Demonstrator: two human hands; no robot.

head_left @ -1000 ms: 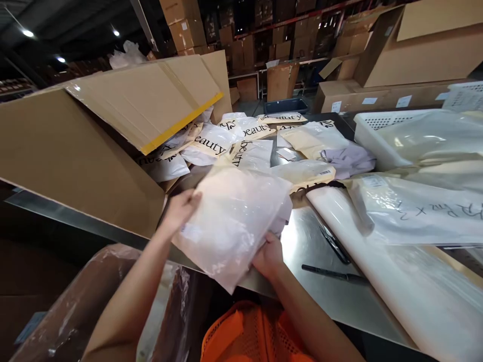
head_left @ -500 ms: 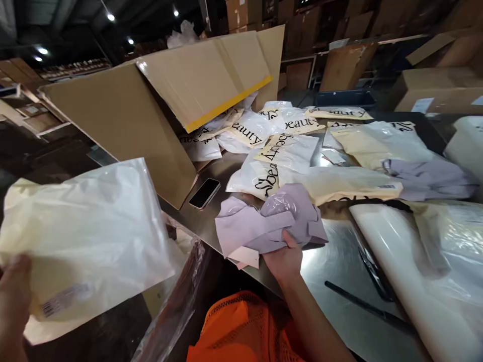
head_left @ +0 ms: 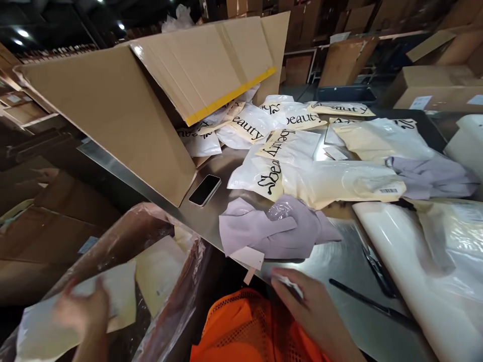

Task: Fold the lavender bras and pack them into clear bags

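My left hand (head_left: pixel 85 306), blurred with fingers apart, is just over a white and cream plastic mailer bag (head_left: pixel 123 286) at the lower left. The bag is at the opening of a box lined with clear plastic (head_left: pixel 166 317). By the table's front edge my right hand (head_left: pixel 305 299) has its fingers curled around a small white scrap (head_left: pixel 290 285), whose kind I cannot make out. Just beyond that hand lies a folded lilac garment (head_left: pixel 260 231) with a white tag (head_left: pixel 249 257) hanging over the edge.
White mailer bags (head_left: pixel 247 128) printed "beauty" are piled before an open carton (head_left: pixel 204 65). A phone (head_left: pixel 205 191) lies on the metal table (head_left: pixel 324 256). To the right are a black strip-like tool (head_left: pixel 366 300), scissors-like tool (head_left: pixel 379 274), a white roll (head_left: pixel 400 266) and another lilac garment (head_left: pixel 430 178).
My left hand has lowered the mailer bag into the lined box, and its fingers have spread. My right hand has come off the lilac garment and drawn back toward me.
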